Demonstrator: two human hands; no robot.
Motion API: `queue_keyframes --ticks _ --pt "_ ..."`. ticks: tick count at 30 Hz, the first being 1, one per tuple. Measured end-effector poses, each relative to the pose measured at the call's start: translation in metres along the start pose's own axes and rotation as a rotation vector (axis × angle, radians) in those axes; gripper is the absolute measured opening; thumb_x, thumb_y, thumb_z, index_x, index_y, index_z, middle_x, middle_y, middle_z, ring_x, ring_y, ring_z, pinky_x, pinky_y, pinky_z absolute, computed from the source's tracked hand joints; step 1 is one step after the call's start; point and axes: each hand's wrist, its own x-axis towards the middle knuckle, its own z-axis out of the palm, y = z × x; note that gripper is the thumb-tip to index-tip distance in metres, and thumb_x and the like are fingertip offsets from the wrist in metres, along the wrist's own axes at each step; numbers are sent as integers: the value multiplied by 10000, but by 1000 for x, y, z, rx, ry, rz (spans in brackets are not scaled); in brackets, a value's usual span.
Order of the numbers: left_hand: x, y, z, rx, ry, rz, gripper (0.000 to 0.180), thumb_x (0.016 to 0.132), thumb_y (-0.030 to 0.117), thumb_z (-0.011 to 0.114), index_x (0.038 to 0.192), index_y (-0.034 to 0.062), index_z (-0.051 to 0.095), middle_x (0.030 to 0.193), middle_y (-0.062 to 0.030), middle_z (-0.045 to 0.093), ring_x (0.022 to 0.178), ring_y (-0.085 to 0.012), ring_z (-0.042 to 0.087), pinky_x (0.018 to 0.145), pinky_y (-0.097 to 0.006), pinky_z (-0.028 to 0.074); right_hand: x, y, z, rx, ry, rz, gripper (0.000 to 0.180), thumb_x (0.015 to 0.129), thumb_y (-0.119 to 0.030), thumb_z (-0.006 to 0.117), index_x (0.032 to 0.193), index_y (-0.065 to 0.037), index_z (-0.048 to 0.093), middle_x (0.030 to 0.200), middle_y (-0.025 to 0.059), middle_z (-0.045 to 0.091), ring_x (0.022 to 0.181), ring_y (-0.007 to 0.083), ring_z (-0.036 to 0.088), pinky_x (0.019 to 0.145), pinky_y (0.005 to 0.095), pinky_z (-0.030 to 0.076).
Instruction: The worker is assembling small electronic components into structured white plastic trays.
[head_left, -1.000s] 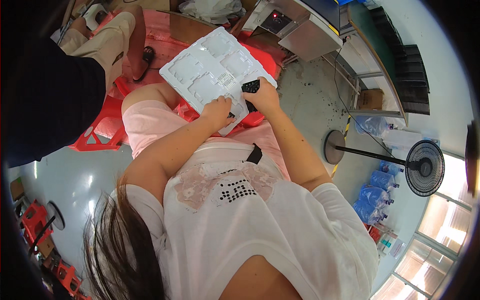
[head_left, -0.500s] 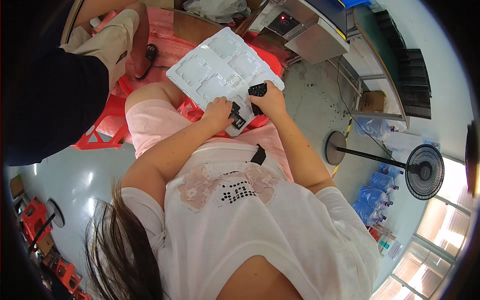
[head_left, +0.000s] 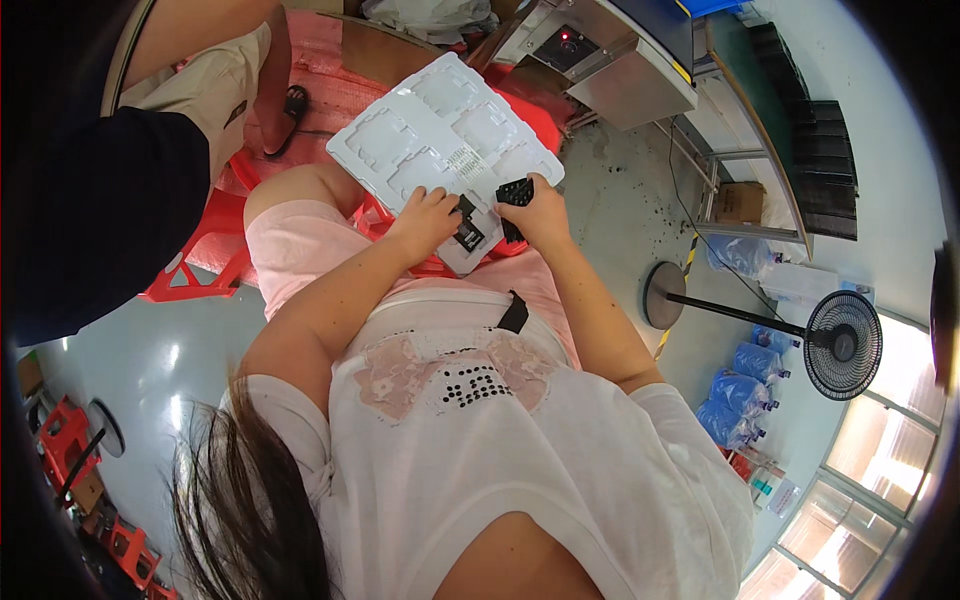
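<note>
A white moulded plastic tray (head_left: 400, 118) with shallow recesses rests tilted in front of me, by my knees. At its near corner my left hand (head_left: 424, 222) is closed, its fingertips on a flat, angular black plastic piece (head_left: 468, 228). Part of that piece is hidden under the fingers. To its right, my right hand (head_left: 540, 214) is closed round another black piece (head_left: 515, 193) dotted with small holes or bumps. The two black pieces are close together over the tray, with a small gap between them. What exactly they are cannot be made out.
A person in dark top and beige trousers (head_left: 190, 95) is close on my left, by a red stool (head_left: 205, 255). A metal machine (head_left: 630, 85) with a red light stands ahead right. On the right are a black standing fan (head_left: 843, 345) and blue-wrapped bottles (head_left: 742, 395).
My right hand has come slightly nearer to me with its black piece. The piece under my left hand lies at a different angle. The neighbouring person's arm now shows at top left.
</note>
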Motion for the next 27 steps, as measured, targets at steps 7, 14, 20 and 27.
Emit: queue_keyframes --ticks 7,14,20,27 --pt "-11 15 -10 -40 169 -142 200 759 204 608 921 88 624 1083 -86 493 1027 -245 450 821 -388 369 9 -17 9 11 49 -149 564 568 -280 748 961 58 523 934 234 605 873 358 599 760 394 481" --pt "-30 -24 -16 -208 309 -763 346 738 215 646 1025 45 555 1164 -146 446 1096 -315 419 840 -446 382 38 -78 43 -73 -68 -311 605 564 -282 750 1024 46 534 912 224 610 870 343 598 766 384 478" --pt "-36 -35 -14 -106 428 -736 412 745 237 647 1084 39 521 1191 -149 426 1107 -310 410 848 -467 378 58 -97 73 -239 -162 -314 543 562 -274 754 946 34 527 907 212 591 885 346 591 776 390 493" --pt "-1 -14 -40 -50 89 -669 660 734 502 626 1174 33 478 1140 -134 454 1002 -291 474 756 -419 432 57 -81 27 -57 78 -207 540 542 -290 758 907 44 543 838 218 628 781 352 626 698 397 498"
